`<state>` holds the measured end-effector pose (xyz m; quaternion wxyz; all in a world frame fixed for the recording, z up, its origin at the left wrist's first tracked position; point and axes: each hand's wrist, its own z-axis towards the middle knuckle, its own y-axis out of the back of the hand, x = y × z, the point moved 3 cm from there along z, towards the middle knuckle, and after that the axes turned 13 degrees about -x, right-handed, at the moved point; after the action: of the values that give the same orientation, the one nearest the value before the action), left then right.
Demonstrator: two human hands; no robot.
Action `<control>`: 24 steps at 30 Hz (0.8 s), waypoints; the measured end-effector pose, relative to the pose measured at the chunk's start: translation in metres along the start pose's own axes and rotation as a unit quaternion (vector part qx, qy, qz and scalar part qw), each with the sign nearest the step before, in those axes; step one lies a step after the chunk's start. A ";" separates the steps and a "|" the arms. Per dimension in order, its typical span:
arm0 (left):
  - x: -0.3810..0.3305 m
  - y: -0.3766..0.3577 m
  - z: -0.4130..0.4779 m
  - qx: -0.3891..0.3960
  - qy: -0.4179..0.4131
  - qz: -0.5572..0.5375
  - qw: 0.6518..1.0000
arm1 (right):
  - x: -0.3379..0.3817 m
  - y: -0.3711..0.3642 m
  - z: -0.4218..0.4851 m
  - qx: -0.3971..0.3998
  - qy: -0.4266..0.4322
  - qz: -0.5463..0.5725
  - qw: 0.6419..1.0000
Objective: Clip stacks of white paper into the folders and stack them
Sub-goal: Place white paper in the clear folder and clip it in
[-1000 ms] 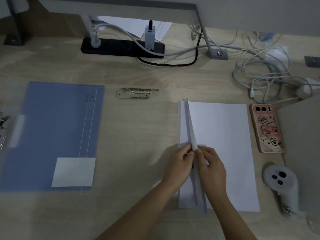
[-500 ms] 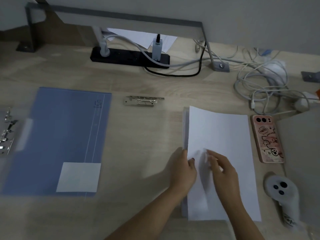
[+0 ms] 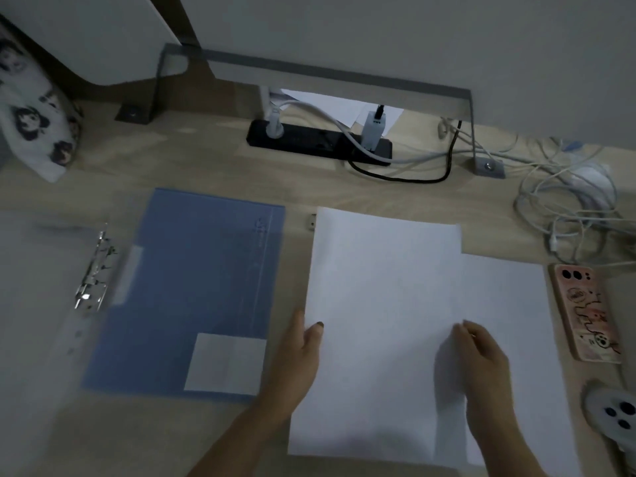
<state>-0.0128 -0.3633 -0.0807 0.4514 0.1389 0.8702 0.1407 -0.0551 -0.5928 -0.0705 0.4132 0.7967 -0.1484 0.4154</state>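
The desk top [image 3: 206, 166] shows pale wood grain with a matt finish. The paper stack [image 3: 378, 304] is white, smooth and matt. The blue folder [image 3: 192, 287] is thin plastic with a soft sheen, and the ring clip [image 3: 94, 270] is bright, shiny metal. The power strip [image 3: 309, 141] is black matt plastic. The phone case [image 3: 585, 311] looks glossy pink, the pouch [image 3: 31, 122] printed cloth, the shelf frame [image 3: 309, 68] dull grey metal.

The left hand [image 3: 301, 352] and right hand [image 3: 481, 356] are bare, as are both forearms [image 3: 241, 435]. The left thumbnail [image 3: 319, 325] wears dark polish.
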 end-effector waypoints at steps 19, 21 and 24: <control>0.037 0.045 0.050 -0.045 0.031 0.029 0.998 | -0.010 -0.080 -0.024 0.003 -0.137 0.024 0.990; 0.036 0.044 0.053 -0.055 0.030 0.040 0.997 | -0.009 -0.081 -0.023 0.004 -0.142 0.025 0.990; 0.035 0.043 0.056 -0.078 0.015 0.067 0.995 | -0.006 -0.084 -0.020 0.003 -0.139 0.030 0.990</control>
<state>0.0192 -0.3041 -0.1221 0.4375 0.1595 0.8519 0.2397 -0.0213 -0.5262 -0.1137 0.3738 0.8432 -0.2267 0.3130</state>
